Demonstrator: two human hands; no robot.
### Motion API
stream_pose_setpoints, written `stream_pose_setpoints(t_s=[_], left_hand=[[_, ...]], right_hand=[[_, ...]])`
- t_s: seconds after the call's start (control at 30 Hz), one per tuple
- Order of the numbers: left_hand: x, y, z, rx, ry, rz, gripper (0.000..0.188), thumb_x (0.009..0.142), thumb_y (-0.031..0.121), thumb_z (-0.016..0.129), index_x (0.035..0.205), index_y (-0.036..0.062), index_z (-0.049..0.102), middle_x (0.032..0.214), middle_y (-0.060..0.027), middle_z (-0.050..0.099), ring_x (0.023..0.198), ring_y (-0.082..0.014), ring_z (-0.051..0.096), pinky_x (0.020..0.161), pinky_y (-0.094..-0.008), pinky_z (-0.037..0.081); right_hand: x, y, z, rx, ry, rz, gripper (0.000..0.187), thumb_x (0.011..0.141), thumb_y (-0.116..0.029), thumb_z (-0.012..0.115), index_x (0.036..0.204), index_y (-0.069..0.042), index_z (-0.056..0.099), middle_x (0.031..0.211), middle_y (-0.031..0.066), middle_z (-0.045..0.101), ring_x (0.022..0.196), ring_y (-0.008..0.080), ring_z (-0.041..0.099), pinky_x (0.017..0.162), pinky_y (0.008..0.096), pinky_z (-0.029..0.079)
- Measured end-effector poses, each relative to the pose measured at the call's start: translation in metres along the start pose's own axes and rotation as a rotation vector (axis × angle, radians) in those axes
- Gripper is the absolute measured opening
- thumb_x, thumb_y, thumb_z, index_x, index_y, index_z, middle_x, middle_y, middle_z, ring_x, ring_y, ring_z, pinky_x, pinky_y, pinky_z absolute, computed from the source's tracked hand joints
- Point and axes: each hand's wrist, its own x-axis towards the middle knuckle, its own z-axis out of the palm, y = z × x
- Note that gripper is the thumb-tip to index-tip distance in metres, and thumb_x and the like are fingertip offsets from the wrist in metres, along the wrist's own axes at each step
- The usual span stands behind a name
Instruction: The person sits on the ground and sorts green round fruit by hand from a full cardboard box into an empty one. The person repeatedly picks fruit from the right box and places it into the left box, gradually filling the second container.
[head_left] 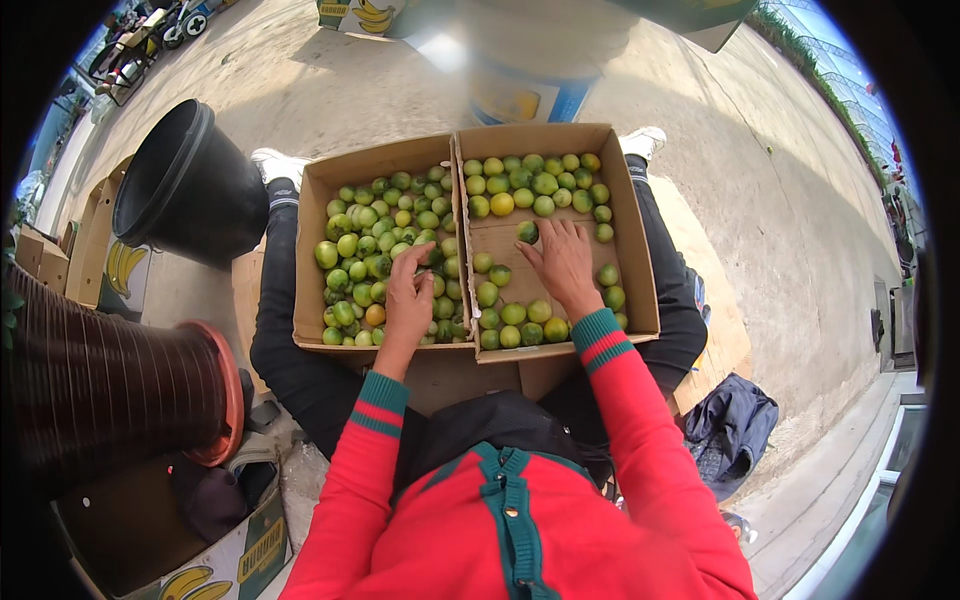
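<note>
Two shallow cardboard boxes stand side by side between my legs. Many green tomatoes (367,217) fill the left box (318,190), with an orange one (375,315) near its front. My left hand (408,295) is over this box's right side, fingers bent and apart among the tomatoes. In the right box (640,240), tomatoes lie along the back, the right side and the front, around bare cardboard. My right hand (562,265) is above that bare part, with a dark green tomato (527,232) between thumb and index finger. A yellow tomato (502,204) lies in the back group.
At left are a black bucket (170,185) and a stack of brown pots (120,370) with an orange-red rim. An open banana carton (230,560) sits at lower left. Dark cloth (730,430) lies on the right. A blue-and-white container (530,95) stands beyond the boxes.
</note>
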Motion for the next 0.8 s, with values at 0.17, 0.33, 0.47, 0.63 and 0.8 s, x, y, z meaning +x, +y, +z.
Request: stream_pose_setpoints(t_s=[0.17, 0.33, 0.47, 0.63, 0.8], left_hand=[[0.001, 0.025, 0.013, -0.011, -0.085, 0.088, 0.064, 0.083, -0.009, 0.055, 0.141, 0.0163, 0.047, 0.136, -0.0122, 0.044, 0.117, -0.0301, 0.052, 0.086, -0.0359, 0.052], [-0.006, 0.039, 0.003, -0.089, -0.07, 0.232, 0.059, 0.085, -0.006, 0.053, 0.141, 0.0127, 0.048, 0.135, -0.0115, 0.045, 0.113, -0.0267, 0.052, 0.082, -0.032, 0.049], [-0.016, 0.057, 0.014, -0.189, -0.2, 0.204, 0.049, 0.091, 0.007, 0.061, 0.139, 0.0083, 0.049, 0.128, -0.0115, 0.05, 0.111, -0.0247, 0.054, 0.08, -0.0308, 0.051], [0.009, 0.047, 0.02, -0.098, 0.113, 0.079, 0.038, 0.096, 0.012, 0.059, 0.132, 0.0059, 0.052, 0.121, -0.0134, 0.055, 0.101, -0.025, 0.058, 0.077, -0.0313, 0.052], [0.072, -0.013, 0.017, 0.592, 0.099, 0.071, 0.044, 0.092, 0.014, 0.062, 0.132, 0.0048, 0.048, 0.123, -0.017, 0.055, 0.115, -0.0346, 0.051, 0.098, -0.0445, 0.04]], right_hand=[[0.002, -0.016, -0.006, 0.196, 0.046, -0.256, 0.042, 0.084, -0.037, 0.07, 0.108, -0.005, 0.06, 0.093, 0.0107, 0.06, 0.094, 0.0302, 0.055, 0.088, 0.042, 0.042], [0.001, -0.033, -0.016, 0.258, 0.038, -0.47, 0.047, 0.078, -0.039, 0.073, 0.109, -0.006, 0.058, 0.095, 0.0087, 0.057, 0.094, 0.0283, 0.054, 0.088, 0.0411, 0.042], [0.001, -0.037, -0.018, 0.287, 0.079, -0.539, 0.043, 0.079, -0.039, 0.072, 0.107, -0.008, 0.059, 0.092, 0.0071, 0.057, 0.091, 0.028, 0.053, 0.086, 0.0394, 0.043], [0.005, -0.03, -0.015, 0.3, 0.12, -0.365, 0.032, 0.084, -0.031, 0.07, 0.105, -0.008, 0.061, 0.095, 0.0084, 0.058, 0.093, 0.0285, 0.054, 0.087, 0.0416, 0.042], [0.007, 0.013, 0.012, -0.01, -0.001, 0.198, 0.032, 0.086, -0.023, 0.068, 0.114, -0.009, 0.061, 0.105, 0.0115, 0.06, 0.1, 0.0324, 0.055, 0.086, 0.0427, 0.044]])
